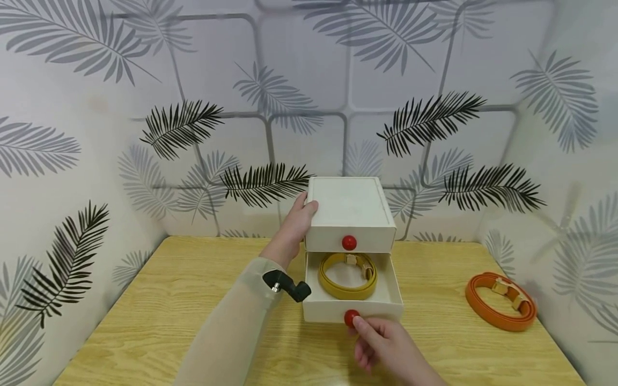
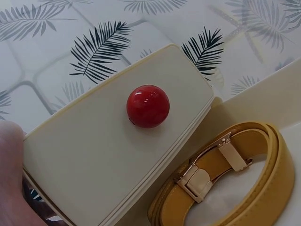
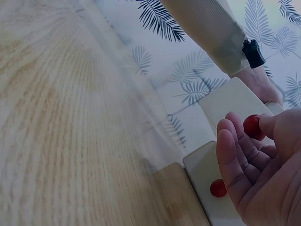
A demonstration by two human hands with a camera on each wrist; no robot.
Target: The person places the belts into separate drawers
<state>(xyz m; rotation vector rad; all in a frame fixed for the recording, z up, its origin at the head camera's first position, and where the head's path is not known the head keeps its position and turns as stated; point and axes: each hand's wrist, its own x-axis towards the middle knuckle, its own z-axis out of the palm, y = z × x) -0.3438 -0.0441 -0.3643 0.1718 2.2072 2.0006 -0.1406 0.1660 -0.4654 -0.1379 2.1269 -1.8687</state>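
A white two-drawer storage box (image 1: 350, 203) stands on the wooden table. My left hand (image 1: 296, 222) grips its left side near the top, thumb over the upper edge. The upper drawer is pushed in and has a red knob (image 2: 148, 106). Below it, the lower drawer (image 1: 328, 312) is pulled out, with a coiled yellow belt (image 1: 324, 284) inside. My right hand (image 1: 386, 343) is in front of the lower drawer, thumb tip overlapping its red knob (image 1: 351, 317). The right wrist view shows its fingers (image 3: 229, 157) loosely bent, with a gap to the thumb.
A coiled orange belt (image 1: 502, 321) with gold-coloured fittings lies on the right of the wooden table (image 1: 203, 300). A leaf-patterned wall (image 1: 309, 80) stands behind and at both sides. A black mount (image 1: 287, 285) sits on my left wrist.
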